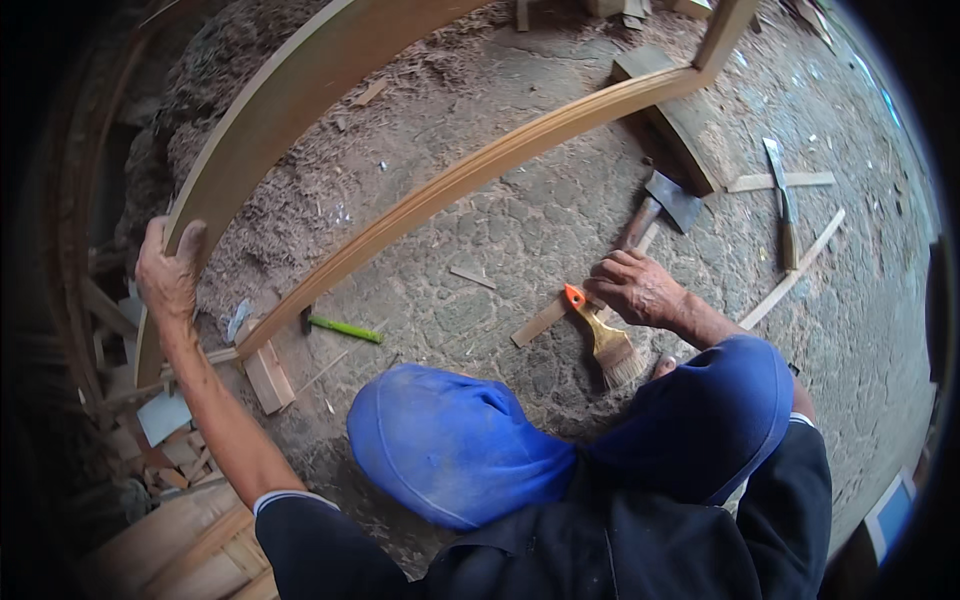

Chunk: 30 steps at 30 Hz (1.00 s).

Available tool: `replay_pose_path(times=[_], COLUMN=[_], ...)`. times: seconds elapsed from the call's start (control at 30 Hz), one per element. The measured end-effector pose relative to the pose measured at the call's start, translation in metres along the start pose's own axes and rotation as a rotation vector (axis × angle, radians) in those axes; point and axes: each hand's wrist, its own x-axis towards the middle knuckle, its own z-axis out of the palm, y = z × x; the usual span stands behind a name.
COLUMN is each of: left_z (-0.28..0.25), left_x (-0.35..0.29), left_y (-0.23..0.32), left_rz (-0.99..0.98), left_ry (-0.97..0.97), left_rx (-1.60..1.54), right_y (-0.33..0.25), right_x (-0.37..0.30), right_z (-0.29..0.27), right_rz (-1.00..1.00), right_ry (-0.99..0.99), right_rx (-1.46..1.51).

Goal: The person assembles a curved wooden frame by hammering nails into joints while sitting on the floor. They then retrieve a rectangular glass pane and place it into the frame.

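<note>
My left hand [172,272] grips the edge of a wide board of a long wooden frame [268,105], thumb on its near face. The frame stands on the ground at an angle, and its thinner moulded rail [470,182] runs from lower left to upper right. My right hand [638,288] is closed around the handle end of a hatchet [672,203], whose metal head points away from me. Under that hand lies a thin wood strip [541,319]. Beside it rests a flat paintbrush [612,350] with an orange-tipped handle, bristles toward me.
A green-handled hammer [345,328] lies left of centre, near a wood block [268,376] under the frame. A thick timber [672,140] supports the far corner. A chisel-like tool [783,205] crosses a strip at right. Wood shavings [240,190] and offcuts [180,455] lie at left.
</note>
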Motion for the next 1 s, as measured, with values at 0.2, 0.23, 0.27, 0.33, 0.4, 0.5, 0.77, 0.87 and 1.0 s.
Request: replay_pose_path(times=[0.2,0.23,0.27,0.33,0.4,0.5,0.77,0.87,1.0], left_z=[-0.001,-0.004,-0.006,-0.019,-0.029,-0.04,-0.057,-0.042,-0.018], left_x=[-0.018,-0.022,-0.027,-0.034,-0.045,-0.052,-0.009,0.009,0.021], left_y=[-0.002,-0.013,-0.027,-0.066,-0.11,-0.173,-0.233,-0.219,-0.202], left_rz=[0.083,0.072,0.108,0.047,0.02,-0.112,-0.304,-0.043,0.01], left_ry=[0.166,0.151,0.146,0.077,0.082,0.078,-0.273,-0.328,-0.216], left_rx=[0.079,0.069,0.047,0.07,0.108,-0.02,0.039,-0.071,-0.151], right_y=[-0.01,-0.017,-0.026,-0.046,-0.066,-0.074,-0.008,0.017,0.048], right_x=[0.135,0.157,0.176,0.207,0.233,0.259,0.28,0.241,0.149], right_z=[-0.094,-0.094,-0.09,-0.073,-0.045,-0.015,-0.026,-0.065,-0.1], right_rz=[-0.337,-0.372,-0.397,-0.426,-0.466,-0.509,-0.266,0.039,0.321], right_ry=[-0.045,-0.068,-0.088,-0.104,-0.125,-0.274,-0.332,-0.512,-0.561], right_rx=[-0.2,-0.213,-0.221,-0.246,-0.23,-0.171,-0.187,-0.223,-0.285])
